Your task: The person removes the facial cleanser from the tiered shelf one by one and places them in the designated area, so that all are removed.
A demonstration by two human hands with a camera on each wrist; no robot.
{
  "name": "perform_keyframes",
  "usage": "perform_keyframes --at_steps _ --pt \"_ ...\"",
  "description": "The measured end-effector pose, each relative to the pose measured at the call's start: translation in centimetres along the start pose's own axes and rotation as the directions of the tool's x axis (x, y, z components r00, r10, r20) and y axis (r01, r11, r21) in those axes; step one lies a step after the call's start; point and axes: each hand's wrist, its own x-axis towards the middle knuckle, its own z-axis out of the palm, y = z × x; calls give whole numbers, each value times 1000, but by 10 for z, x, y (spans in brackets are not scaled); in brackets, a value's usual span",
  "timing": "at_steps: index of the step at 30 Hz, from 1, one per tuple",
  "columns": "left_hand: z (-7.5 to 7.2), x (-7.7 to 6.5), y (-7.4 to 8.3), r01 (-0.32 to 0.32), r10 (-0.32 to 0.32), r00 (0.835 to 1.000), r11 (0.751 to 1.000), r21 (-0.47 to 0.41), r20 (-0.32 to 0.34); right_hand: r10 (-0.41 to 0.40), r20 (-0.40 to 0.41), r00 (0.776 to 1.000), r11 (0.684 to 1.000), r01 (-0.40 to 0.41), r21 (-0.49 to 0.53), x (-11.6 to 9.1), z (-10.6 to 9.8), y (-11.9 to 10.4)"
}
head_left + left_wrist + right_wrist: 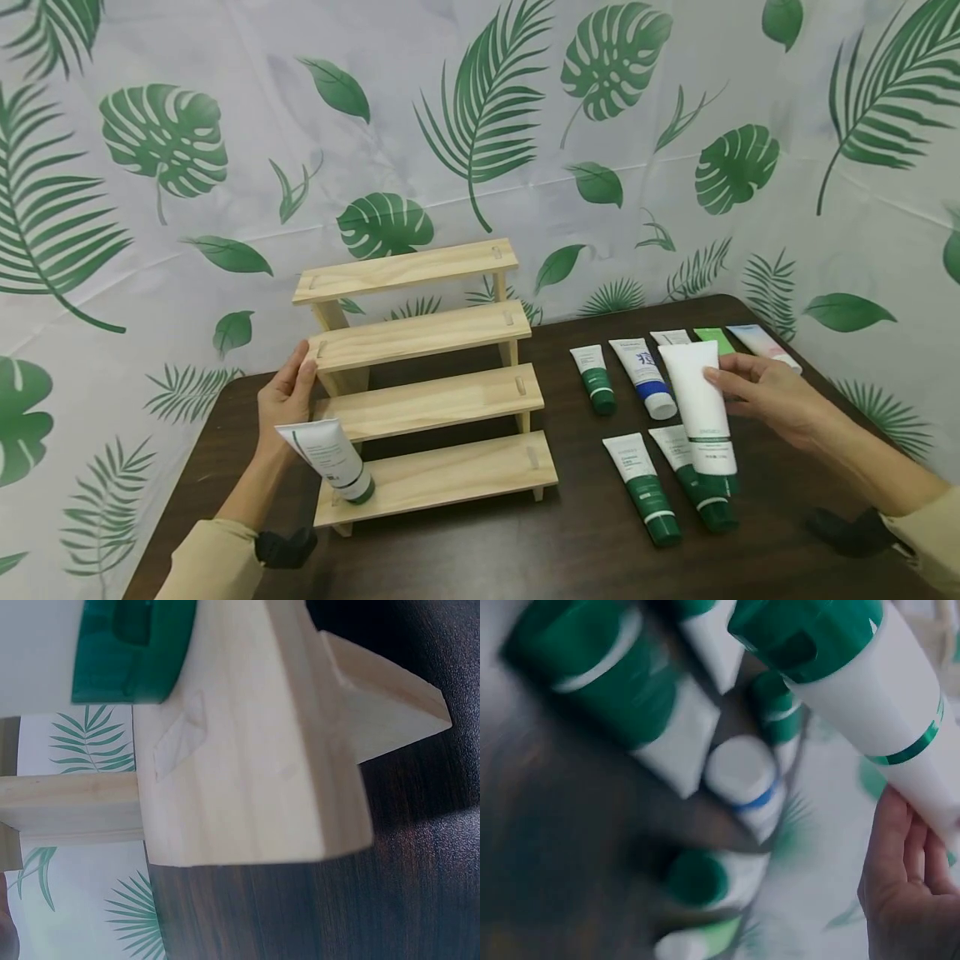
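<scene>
A four-tier wooden display stand (pixel 435 408) stands on the dark table. My left hand (pixel 287 396) holds the left end of its second tier from the top; in the left wrist view only a sliver of finger shows at the edge. On the lowest tier, at its left end, a white tube (pixel 326 457) stands on its green cap (pixel 135 656). My right hand (pixel 765 392) pinches another white tube (pixel 697 400) by its upper part, cap down, above the tubes at the right. Its green cap (pixel 817 637) is large in the right wrist view.
Two green-and-white tubes (pixel 645 492) (pixel 678 454) lie beneath the held tube, one partly hidden by it. Behind lie a small green-and-white tube (pixel 596 383), a blue-and-white tube (pixel 645 375), a green tube (pixel 715 338) and a pink-and-blue tube (pixel 761 343). A leaf-print cloth (pixel 480 167) hangs behind the table (pixel 450 558).
</scene>
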Motion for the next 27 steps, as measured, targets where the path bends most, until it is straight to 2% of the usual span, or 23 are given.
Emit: perform_keyframes --at_steps 4,8,14,18,27 --pt "0 0 1 -13 13 1000 1000 -2 3 83 86 993 997 -83 -4 1 -17 29" --pt "0 0 1 -11 11 1000 1000 2 6 166 167 972 986 -163 -32 2 -29 52" --pt "1 0 2 -12 12 1000 1000 21 5 227 248 942 974 -221 -55 4 -35 79" --pt "1 0 2 -13 13 1000 1000 26 9 252 278 927 967 -250 -41 3 -36 89" --pt "0 1 1 13 -14 1000 1000 12 14 334 283 899 941 -332 -58 8 -34 102"
